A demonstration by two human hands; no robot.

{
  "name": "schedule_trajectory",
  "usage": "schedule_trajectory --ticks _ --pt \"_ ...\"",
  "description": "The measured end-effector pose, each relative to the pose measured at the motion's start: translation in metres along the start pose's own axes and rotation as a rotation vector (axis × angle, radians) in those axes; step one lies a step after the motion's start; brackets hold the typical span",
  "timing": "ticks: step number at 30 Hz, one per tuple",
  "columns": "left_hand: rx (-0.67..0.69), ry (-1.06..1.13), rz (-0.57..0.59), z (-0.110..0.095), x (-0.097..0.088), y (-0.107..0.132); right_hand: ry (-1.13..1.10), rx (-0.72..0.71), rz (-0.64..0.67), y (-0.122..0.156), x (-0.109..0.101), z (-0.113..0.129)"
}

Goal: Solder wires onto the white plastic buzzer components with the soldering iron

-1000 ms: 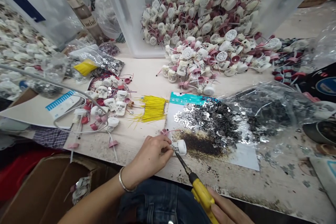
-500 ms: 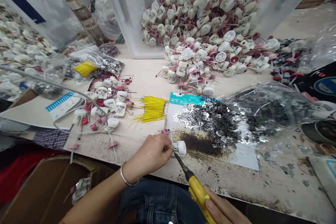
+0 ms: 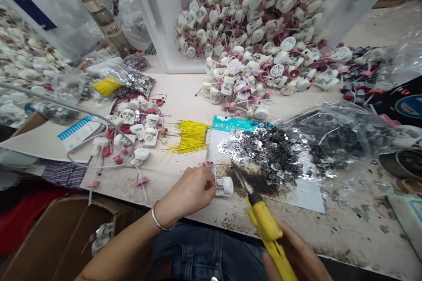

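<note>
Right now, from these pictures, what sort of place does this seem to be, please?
Probably a small electronics assembly workshop: the right hand holds a yellow-handled soldering iron, beside a heap of white plastic parts with red wires and a bundle of cut yellow wires.

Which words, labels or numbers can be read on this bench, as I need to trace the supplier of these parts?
"wini" (last letters uncertain): on the rolled cardboard tube.
Teal card: white lettering, too blurred and partly covered to read.
Blue-striped white label: print too small to read.
Blue round badge: on a black item, too small to read.
</note>
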State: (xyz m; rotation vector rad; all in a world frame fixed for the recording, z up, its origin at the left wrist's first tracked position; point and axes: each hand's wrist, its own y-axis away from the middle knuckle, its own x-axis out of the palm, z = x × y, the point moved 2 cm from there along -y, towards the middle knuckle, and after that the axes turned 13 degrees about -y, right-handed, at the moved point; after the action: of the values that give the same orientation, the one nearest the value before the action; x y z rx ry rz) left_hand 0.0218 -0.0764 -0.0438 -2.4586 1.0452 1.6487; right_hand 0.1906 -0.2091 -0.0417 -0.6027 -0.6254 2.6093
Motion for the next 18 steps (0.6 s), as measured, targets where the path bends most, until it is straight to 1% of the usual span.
schedule_trajectory --ticks 2,4,6,8,9,11,13,14,16,18 --pt "0.010 0.001 -0.005 0.000 0.001 0.000 -0.029 -0.052 0.006 -0.008 0.016 -0.004" --pt "0.015 -0.005 -0.007 0.002 0.002 -0.001 -0.067 -0.139 0.030 -0.015 0.034 -0.010" --pt "0.013 -0.008 -0.005 0.004 0.002 0.000 -0.031 -0.205 0.029 -0.019 0.050 -0.019" --pt "0.005 0.001 0.008 0.006 0.002 0.002 0.011 -0.219 0.056 -0.020 0.061 -0.027" --pt "0.002 0.004 -0.003 0.006 0.002 0.003 0.021 -0.219 0.066 -0.019 0.064 -0.030" --pt "0.029 -0.010 -0.097 0.005 -0.001 0.007 0.032 -0.218 0.044 -0.018 0.065 -0.033" --pt "0.121 -0.056 -0.217 0.001 -0.002 0.012 0.028 -0.204 -0.012 -0.018 0.062 -0.031" --pt "0.179 -0.082 -0.249 -0.003 -0.002 0.014 0.011 -0.180 -0.028 -0.019 0.059 -0.030" --pt "0.266 -0.113 -0.236 -0.008 -0.001 0.018 -0.049 -0.115 -0.032 -0.023 0.054 -0.027" --pt "0.280 -0.097 -0.219 -0.010 -0.003 0.024 -0.085 -0.072 -0.044 -0.029 0.049 -0.029"
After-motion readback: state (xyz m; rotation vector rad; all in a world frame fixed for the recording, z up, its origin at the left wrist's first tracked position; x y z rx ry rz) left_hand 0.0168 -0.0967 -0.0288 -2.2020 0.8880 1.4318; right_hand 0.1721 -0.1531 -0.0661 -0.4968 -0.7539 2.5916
